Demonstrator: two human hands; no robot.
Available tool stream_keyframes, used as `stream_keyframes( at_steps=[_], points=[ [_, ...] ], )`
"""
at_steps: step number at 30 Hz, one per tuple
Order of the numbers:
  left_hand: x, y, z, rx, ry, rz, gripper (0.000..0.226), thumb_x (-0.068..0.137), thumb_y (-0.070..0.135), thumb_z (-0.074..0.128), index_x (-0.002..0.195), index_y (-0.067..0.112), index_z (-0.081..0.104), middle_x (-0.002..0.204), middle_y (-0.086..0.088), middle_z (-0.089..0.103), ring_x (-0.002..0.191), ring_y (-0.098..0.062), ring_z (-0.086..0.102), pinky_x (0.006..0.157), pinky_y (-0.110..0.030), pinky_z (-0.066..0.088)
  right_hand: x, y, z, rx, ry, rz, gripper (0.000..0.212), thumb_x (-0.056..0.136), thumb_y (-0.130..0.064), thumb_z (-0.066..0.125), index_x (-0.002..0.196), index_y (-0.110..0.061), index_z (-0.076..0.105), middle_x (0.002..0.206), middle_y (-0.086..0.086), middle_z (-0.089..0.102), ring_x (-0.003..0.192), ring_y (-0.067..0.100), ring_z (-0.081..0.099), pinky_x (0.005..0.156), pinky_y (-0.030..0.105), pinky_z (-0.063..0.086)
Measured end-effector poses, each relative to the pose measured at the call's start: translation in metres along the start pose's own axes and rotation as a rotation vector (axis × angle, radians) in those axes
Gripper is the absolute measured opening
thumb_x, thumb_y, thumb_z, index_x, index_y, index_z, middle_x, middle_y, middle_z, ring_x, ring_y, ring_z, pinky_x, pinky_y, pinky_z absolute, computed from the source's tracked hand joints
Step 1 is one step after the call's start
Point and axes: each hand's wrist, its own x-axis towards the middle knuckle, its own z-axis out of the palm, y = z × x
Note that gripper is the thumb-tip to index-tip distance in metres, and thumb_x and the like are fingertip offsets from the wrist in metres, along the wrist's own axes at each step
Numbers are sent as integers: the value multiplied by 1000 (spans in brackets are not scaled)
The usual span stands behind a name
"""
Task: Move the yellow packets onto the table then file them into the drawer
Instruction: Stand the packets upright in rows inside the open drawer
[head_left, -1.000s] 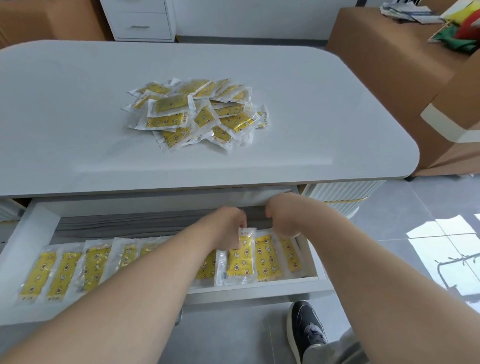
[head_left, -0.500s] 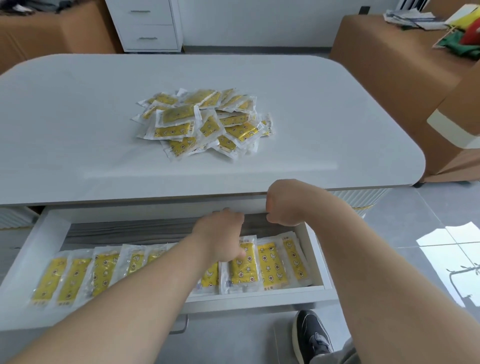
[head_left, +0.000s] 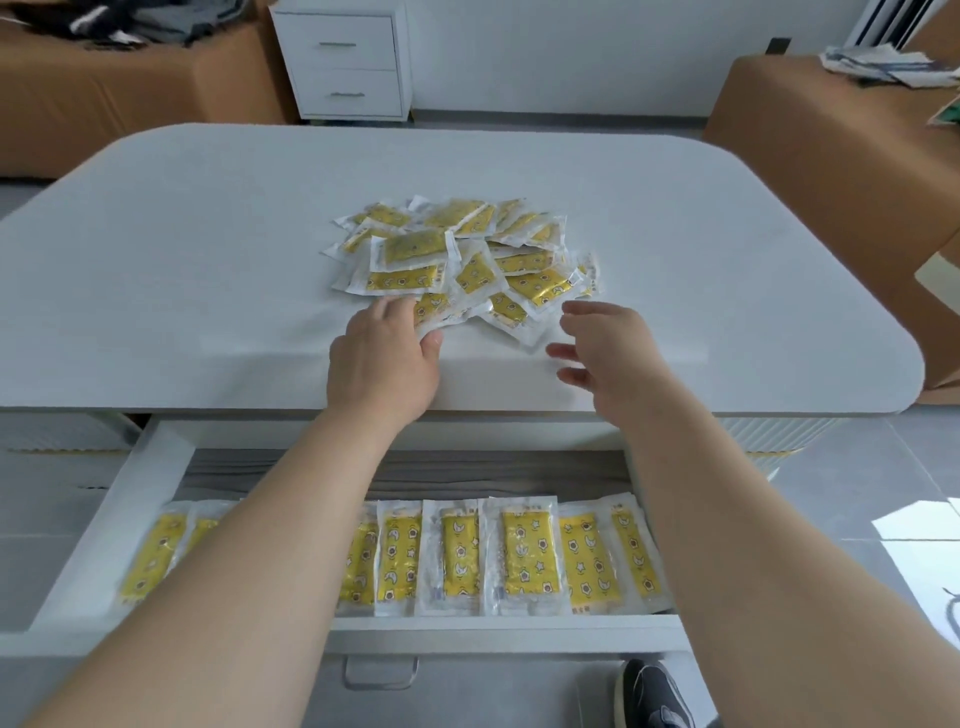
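Left hand pinching nearest packet of heap between thumb and fingers; right hand spread, empty, packets just beyond fingertips.

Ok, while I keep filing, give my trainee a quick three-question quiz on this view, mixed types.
1. True or false: the drawer under the table is pulled open.
2. Which hand touches the pile of packets? A) left hand B) right hand C) both
3. Fill in: the filed packets stand in a single ___ along the drawer's front.

Key: 1 true. 2 A: the left fingers rest on the pile's near edge, while the right hand hovers open just short of it. 3 row.
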Motion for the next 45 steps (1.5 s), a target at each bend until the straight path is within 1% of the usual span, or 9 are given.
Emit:
stream_keyframes(
  at_steps=[8, 19, 24, 28, 30, 34, 38, 41, 45],
  points=[
    [25, -27, 11, 47, -145, 12, 67, 103, 53, 34, 159, 18, 20, 169, -4, 8, 155, -24, 8, 120, -50, 24, 19, -3, 15, 157, 24, 60, 29, 100, -13, 56, 126, -22, 64, 101, -3, 65, 90, 12, 70, 49, 24, 46],
    [41, -29, 22, 93, -219, -28, 76, 100, 65, 23, 161, 23, 7, 169, 2, 0, 155, -23, -2, 122, -57, 11, 31, -4, 11, 290, 9, 83, 31, 98, -12, 59, 129, -16, 62, 110, -5, 64, 97, 15, 72, 52, 26, 49],
    [40, -27, 24, 103, -169, -15, 76, 100, 63, 28, 160, 18, 16, 167, -3, 18, 153, -26, 16, 120, -56, 18, 36, 0, 14, 344, -23, 139, 23, 98, -13, 60, 121, -15, 62, 108, -2, 61, 79, 17, 67, 43, 23, 40],
    [34, -27, 19, 166, -138, -2, 76, 98, 62, 35, 158, 15, 24, 151, -12, 38, 137, -35, 35, 110, -48, 34, 37, 3, 15, -38, -26, 21, 53, 99, -23, 58, 150, -28, 44, 106, -5, 62, 74, 16, 57, 52, 26, 41],
    [29, -27, 18, 186, -137, 11, 77, 97, 63, 38, 156, 15, 29, 145, -12, 41, 132, -35, 36, 107, -47, 36, 38, 7, 15, -380, -26, -111, 61, 100, -29, 52, 157, -30, 30, 126, 0, 58, 75, 15, 56, 58, 26, 43],
    [18, -24, 14, 113, -84, 33, 68, 94, 60, 49, 145, 15, 50, 137, -9, 46, 129, -31, 41, 106, -45, 37, 35, 21, 23, -1079, 25, -299, 57, 103, -45, 38, 156, -29, 26, 144, 12, 32, 106, 35, 58, 76, 36, 43],
    [7, -22, 11, 21, -88, 66, 51, 96, 53, 53, 129, 13, 59, 150, -5, 44, 138, -27, 39, 108, -43, 38, 25, 31, 24, -1185, 76, -380, 52, 102, -50, 36, 144, -19, 43, 154, 2, 19, 128, 32, 39, 91, 43, 44],
    [-4, -18, 7, 28, -82, 97, 37, 97, 49, 54, 111, 15, 58, 113, -2, 62, 102, -23, 56, 78, -36, 44, 21, 37, 19, -1267, 36, -484, 50, 102, -51, 31, 141, -20, 36, 156, -1, 31, 130, 31, 35, 91, 44, 40],
    [-18, -15, 2, 35, -57, 125, 25, 99, 40, 54, 98, 16, 56, 90, 1, 60, 89, -24, 54, 71, -37, 45, 15, 45, 13, -1349, 17, -489, 60, 102, -56, 24, 156, -32, 16, 151, 5, 35, 130, 34, 35, 101, 48, 34]
  ],
)
